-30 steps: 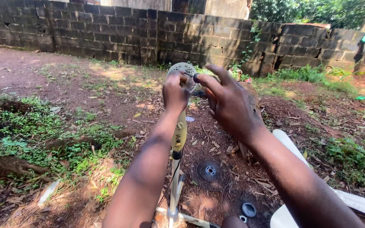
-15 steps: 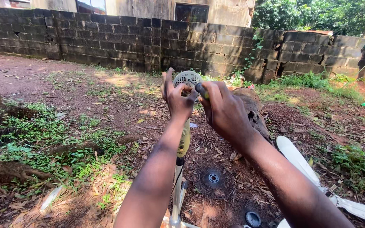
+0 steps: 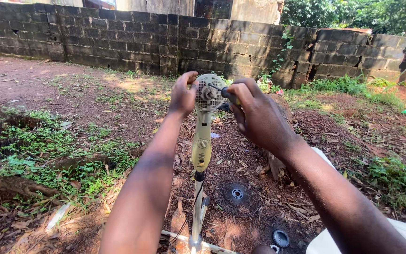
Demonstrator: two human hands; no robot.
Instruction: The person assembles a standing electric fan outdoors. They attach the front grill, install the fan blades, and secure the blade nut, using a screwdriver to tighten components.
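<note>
Head view, fan: a stand fan [image 3: 202,150] with its guard and blades off stands upright on bare earth, its cream column rising to the round motor head [image 3: 208,92] at the middle of the frame.
Left hand: the left hand [image 3: 183,96] wraps the left side of the motor head, its grip closed on the housing and steadying it.
Right hand: the right hand [image 3: 258,117] has its grip closed round the dark handle of a screwdriver [image 3: 225,92], the tip set against the front face of the motor near the shaft.
Doing it well: in my judgement the driver should stay square to the screw, pushed firmly inward while turning, so the tip does not slip out.
Bracing: the left hand should resist that push, since the thin pole may sway.
Ground parts: a round dark grille piece [image 3: 236,193] lies among dry leaves beside the pole; a small dark cap [image 3: 280,238] lies nearer the base.
Loose screws: I judge they would vanish easily in this leaf litter, so keep them together.
Surroundings: a block wall [image 3: 118,37] runs behind.
</note>
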